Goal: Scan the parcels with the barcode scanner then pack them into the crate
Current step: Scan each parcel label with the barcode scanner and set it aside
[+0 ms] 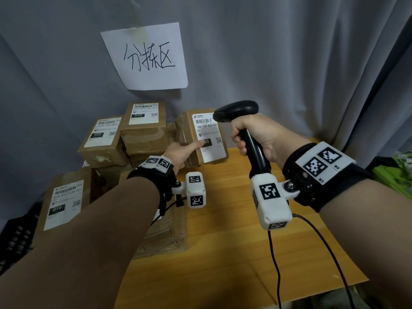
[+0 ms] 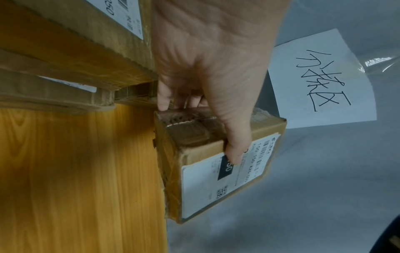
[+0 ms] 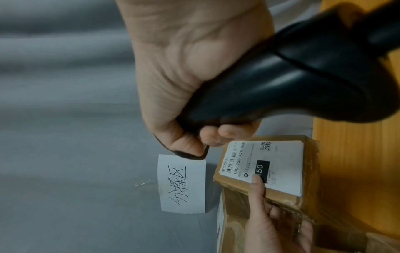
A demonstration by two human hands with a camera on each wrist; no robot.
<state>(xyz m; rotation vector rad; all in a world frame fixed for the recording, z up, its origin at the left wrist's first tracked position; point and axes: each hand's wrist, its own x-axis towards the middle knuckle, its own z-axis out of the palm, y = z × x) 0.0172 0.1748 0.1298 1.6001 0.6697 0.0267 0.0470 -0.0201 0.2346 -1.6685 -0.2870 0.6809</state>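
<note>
The left hand (image 1: 180,152) held a small cardboard parcel (image 1: 201,137) up above the back edge of the wooden bench (image 1: 234,219), its white label (image 1: 209,137) turned toward the person; the thumb lay across the label's black block and the fingers wrapped the taped end, a pinching grip. The right hand (image 1: 254,134) was curled tight round the handle of the black barcode scanner (image 1: 236,111), whose head sat just beside the label's barcode — the scan looked in hand, not confirmed. Held one-handed, the parcel seemed light and stiff, though its tape could be slick and its corners looked crushed, so gripping across the short end, clear of the barcode, suited it. More parcels (image 1: 102,139) were stacked at left — no crate could be made out for certain.
</note>
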